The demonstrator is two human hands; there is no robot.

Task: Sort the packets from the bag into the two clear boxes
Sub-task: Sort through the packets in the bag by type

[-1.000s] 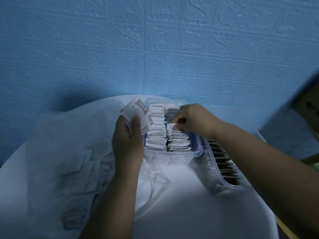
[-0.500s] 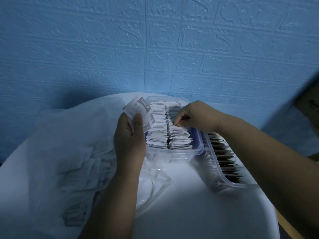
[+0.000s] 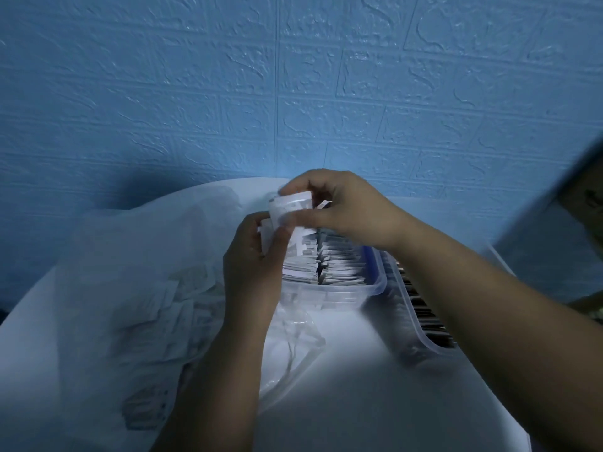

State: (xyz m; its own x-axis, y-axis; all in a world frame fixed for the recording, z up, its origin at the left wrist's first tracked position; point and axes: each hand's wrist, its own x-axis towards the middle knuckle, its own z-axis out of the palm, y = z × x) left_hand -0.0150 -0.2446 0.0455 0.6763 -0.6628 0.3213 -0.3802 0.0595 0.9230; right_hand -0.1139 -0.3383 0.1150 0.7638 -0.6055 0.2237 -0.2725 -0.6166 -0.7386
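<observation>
Our left hand (image 3: 253, 259) clasps a few white packets (image 3: 265, 233); our right hand (image 3: 346, 210) pinches the top packet (image 3: 288, 205) above a packet-filled clear box (image 3: 329, 293).

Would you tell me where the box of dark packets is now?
The dark-packet box sits at right in the head view, beside the white-packet box, partly hidden by the right forearm.

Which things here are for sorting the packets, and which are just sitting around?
For the job: small white paper packets gripped by the left hand and pinched by the right hand; clear plastic box of white packets; clear plastic box of dark packets; see-through plastic bag.
Just there: white round table; blue textured wall; brown cardboard box.
</observation>
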